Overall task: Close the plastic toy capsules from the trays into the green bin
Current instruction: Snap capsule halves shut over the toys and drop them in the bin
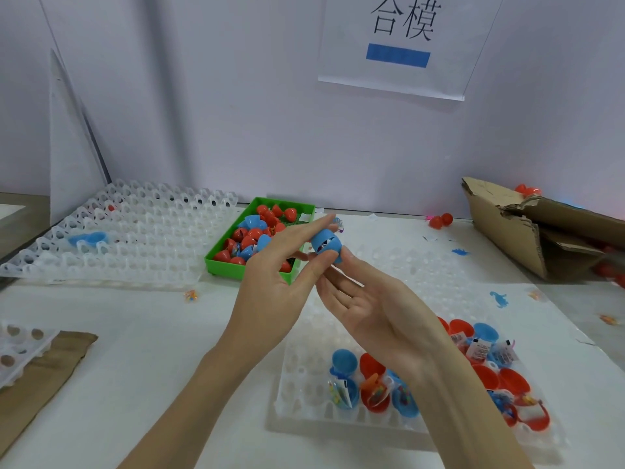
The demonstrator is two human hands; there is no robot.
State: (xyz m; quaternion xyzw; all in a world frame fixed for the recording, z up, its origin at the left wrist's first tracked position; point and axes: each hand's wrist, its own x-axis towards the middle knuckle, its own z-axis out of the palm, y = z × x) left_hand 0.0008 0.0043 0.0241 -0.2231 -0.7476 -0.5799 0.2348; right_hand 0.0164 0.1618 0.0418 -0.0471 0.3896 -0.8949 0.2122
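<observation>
- Both hands are up in the middle of the view, meeting over a blue capsule [325, 245] held in the air just in front of the green bin [223, 262].
- The left hand [275, 269] lies palm up, its long fingers stretched straight over the top of the capsule and its thumb pressing in from below: a pinch on the blue shell.
- The right hand [368, 309] comes in from underneath, palm up too, fingertips curled against the capsule's lower right side, so it grips the same shell.
- The capsule's two halves are not quite flush; a dark slit shows along the seam.
- The green bin sits behind the hands on the white table [135, 333], holding a heap of red and blue capsules.
- Near tray [304, 394], bottom right: open red and blue halves with small packets tucked in them, partly hidden by the right forearm.
- Far-left tray [135, 231] holds one blue half lying flat.
- A torn cardboard box [527, 231] lies at the right edge, with a couple of red capsules near it by the wall.
- A paper sign [402, 45] hangs on the wall above.
</observation>
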